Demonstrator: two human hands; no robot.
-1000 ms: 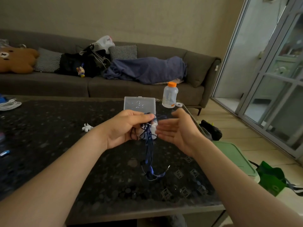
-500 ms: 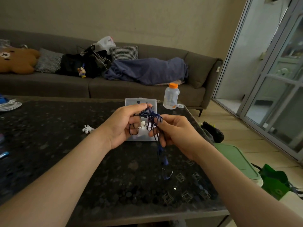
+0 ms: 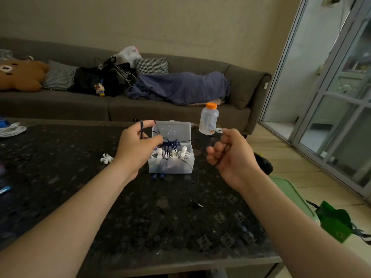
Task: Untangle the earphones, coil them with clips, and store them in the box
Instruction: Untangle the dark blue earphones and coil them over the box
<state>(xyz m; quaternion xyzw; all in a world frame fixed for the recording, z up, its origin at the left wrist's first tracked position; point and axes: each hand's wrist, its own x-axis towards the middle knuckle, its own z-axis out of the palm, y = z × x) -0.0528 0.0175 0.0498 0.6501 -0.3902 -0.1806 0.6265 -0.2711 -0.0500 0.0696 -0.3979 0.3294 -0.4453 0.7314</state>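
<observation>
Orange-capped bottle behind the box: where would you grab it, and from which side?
Take the bottle round its clear body, just under the orange cap, probably coming from the front right. It stands upright, its sides are rounded, and the open box sits close on its left.

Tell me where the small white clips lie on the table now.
In the head view the white clips lie on the dark table, just left of the left hand, with the clear box further right.
</observation>
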